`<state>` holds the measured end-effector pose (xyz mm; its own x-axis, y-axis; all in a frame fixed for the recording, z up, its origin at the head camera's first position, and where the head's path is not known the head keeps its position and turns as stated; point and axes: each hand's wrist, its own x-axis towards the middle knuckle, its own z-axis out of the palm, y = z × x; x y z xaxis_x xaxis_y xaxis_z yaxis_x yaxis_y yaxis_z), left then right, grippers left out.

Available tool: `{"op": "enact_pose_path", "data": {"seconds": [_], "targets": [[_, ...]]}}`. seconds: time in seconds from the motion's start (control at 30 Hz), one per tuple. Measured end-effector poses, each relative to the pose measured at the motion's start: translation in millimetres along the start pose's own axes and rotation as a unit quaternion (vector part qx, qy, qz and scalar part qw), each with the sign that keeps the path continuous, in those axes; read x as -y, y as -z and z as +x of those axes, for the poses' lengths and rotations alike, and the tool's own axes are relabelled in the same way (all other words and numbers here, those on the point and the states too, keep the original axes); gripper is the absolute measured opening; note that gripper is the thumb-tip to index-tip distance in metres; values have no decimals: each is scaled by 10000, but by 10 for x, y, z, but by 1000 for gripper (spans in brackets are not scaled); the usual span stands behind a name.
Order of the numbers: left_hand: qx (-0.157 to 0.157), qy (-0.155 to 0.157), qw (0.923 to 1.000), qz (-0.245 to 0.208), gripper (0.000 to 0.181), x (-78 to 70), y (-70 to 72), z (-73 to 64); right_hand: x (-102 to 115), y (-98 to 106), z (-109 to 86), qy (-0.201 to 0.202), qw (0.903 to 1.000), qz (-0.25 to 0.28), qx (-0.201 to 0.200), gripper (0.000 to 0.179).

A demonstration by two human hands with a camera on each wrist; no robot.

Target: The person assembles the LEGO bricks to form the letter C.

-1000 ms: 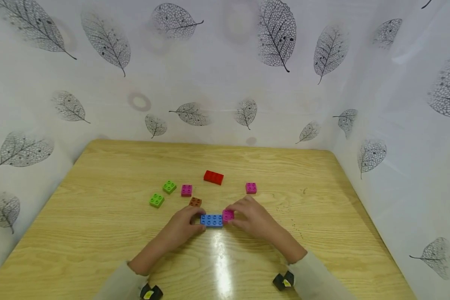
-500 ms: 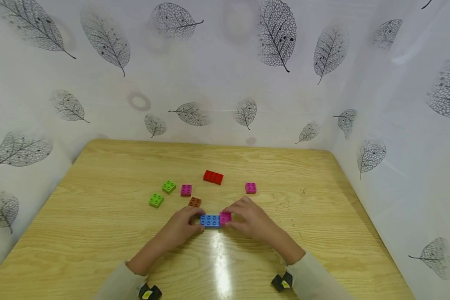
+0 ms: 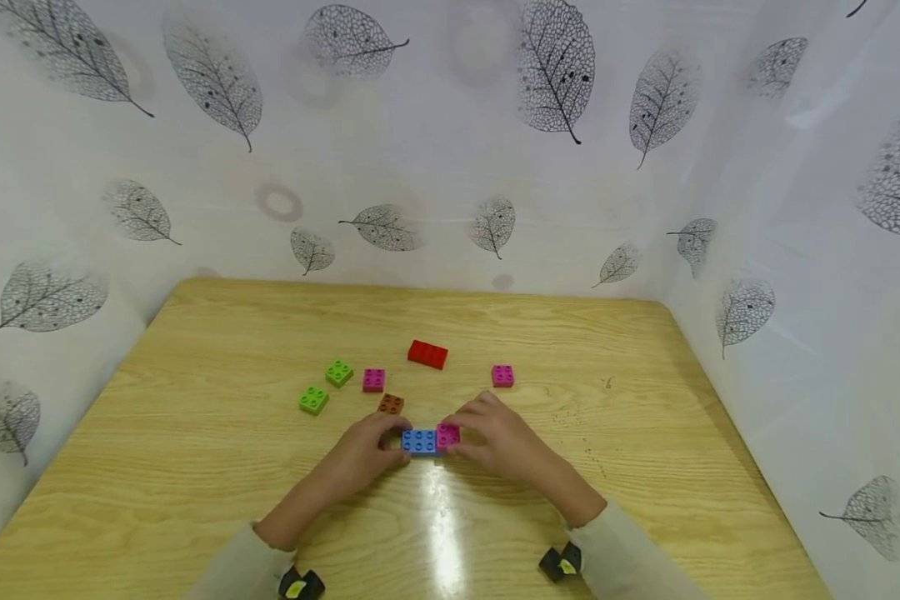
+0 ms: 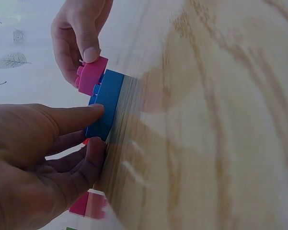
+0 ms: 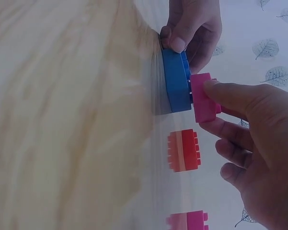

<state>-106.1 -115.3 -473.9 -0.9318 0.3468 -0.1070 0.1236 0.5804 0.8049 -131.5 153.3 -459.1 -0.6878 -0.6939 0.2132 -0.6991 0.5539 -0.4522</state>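
Observation:
In the head view, a long blue toy building brick (image 3: 418,442) lies on the wooden table, studs up. My left hand (image 3: 363,448) pinches its left end between thumb and fingers. A small pink brick (image 3: 447,436) is pinched in my right hand (image 3: 501,435), over the blue brick's right end. From the right wrist view, the pink brick (image 5: 202,98) sits right at the studs of the blue brick (image 5: 176,81), with a narrow gap showing between their bodies. The left wrist view shows the pink brick (image 4: 92,76) overhanging the blue one's end slightly.
Just behind my left fingers lies a brown brick (image 3: 392,404). Farther back are a pink brick (image 3: 373,381), two green bricks (image 3: 326,387) and a red brick (image 3: 427,354). Another pink brick (image 3: 502,376) lies beyond my right hand. A leaf-patterned curtain (image 3: 435,167) surrounds the table (image 3: 232,333).
The pink brick in my right hand has moved left, from beside the blue brick's right end to over its end studs. My left hand has stayed on the blue brick.

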Motion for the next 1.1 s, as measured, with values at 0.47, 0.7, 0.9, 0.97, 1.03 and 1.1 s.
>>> {"op": "enact_pose_path", "data": {"seconds": [0.47,0.7,0.9,0.97,1.03,1.1], "targets": [[-3,51,10000,-68,31,11,-8,2,-11,-8,35,265,9983,-521,-3,31],[14,29,9999,-121,31,15,4,1,-12,-9,68,391,9966,-729,23,33],[8,11,9999,-118,31,7,19,-14,-26,-38,59,-36,9997,-180,155,32],[0,5,9999,-145,31,5,24,-22,-27,-41,60,-139,9997,-65,173,32],[-4,-1,9998,-185,31,2,24,-20,-25,-37,63,-205,9996,-27,189,33],[13,-24,9998,-218,31,5,21,-15,-24,-36,66,-251,9995,-9,204,32]]}}
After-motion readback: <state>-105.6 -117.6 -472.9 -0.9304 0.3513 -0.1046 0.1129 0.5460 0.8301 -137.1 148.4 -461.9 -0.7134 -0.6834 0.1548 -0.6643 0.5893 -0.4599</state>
